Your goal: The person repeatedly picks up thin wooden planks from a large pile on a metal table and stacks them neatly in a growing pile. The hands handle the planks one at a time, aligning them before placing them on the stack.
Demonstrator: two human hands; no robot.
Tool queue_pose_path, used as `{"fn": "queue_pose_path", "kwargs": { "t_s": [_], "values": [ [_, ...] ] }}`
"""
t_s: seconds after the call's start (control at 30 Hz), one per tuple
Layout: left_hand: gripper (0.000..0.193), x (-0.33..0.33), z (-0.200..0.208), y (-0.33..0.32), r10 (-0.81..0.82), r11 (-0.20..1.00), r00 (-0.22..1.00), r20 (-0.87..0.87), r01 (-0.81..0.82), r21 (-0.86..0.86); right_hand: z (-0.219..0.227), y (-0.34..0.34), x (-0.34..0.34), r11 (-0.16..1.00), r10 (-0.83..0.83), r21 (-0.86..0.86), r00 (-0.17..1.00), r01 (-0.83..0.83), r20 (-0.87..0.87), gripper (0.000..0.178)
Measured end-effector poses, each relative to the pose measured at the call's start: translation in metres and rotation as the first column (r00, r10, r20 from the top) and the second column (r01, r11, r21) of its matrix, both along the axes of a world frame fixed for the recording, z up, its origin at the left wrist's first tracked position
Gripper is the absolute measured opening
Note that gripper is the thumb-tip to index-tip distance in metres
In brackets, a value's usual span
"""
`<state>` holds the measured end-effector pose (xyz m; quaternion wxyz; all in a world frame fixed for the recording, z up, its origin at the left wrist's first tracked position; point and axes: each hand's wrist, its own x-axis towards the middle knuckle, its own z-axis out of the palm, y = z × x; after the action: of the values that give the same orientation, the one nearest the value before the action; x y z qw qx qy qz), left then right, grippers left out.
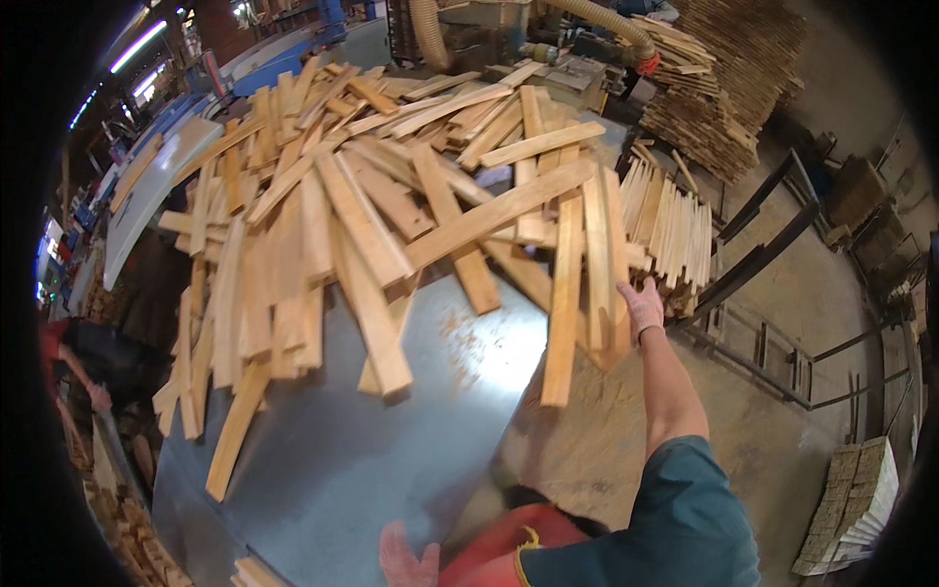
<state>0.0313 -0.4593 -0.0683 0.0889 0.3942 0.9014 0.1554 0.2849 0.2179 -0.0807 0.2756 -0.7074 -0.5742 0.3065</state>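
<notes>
A large jumbled heap of pale wooden boards (389,230) covers the far part of a smooth grey metal tabletop (362,460). My right hand (646,307) is stretched forward at the heap's right side, thumb and fingers apart. It is beside the edge of an upright-lying board (614,259); whether it touches that board I cannot tell. Another board (562,313) juts over the table's right edge nearby. Down at the near edge, my left hand (406,556) is low over the tabletop, fingers apart, holding nothing.
A neat stack of boards (675,230) stands right of the heap, beside a black metal frame (758,240). Tall wood piles (719,88) and a ribbed hose (602,22) are at the back. Another person's hand (100,397) shows at far left. Sawdust (469,342) lies on the table.
</notes>
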Motion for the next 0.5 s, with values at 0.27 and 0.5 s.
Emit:
{"fn": "queue_pose_path", "kwargs": {
  "t_s": [0.27,0.5],
  "values": [
    [0.079,-0.022,0.024,0.278,-0.239,0.971,0.877,0.416,0.221,0.092,-0.035,0.053,0.003,0.912,0.070,-0.333,0.890,-0.240,-0.451,0.067],
    [0.079,-0.020,-0.009,0.375,-0.111,0.985,0.785,0.609,0.167,-0.036,-0.036,-0.002,-0.077,0.924,-0.014,-0.165,0.401,-0.344,-0.916,0.100]
  ]
}}
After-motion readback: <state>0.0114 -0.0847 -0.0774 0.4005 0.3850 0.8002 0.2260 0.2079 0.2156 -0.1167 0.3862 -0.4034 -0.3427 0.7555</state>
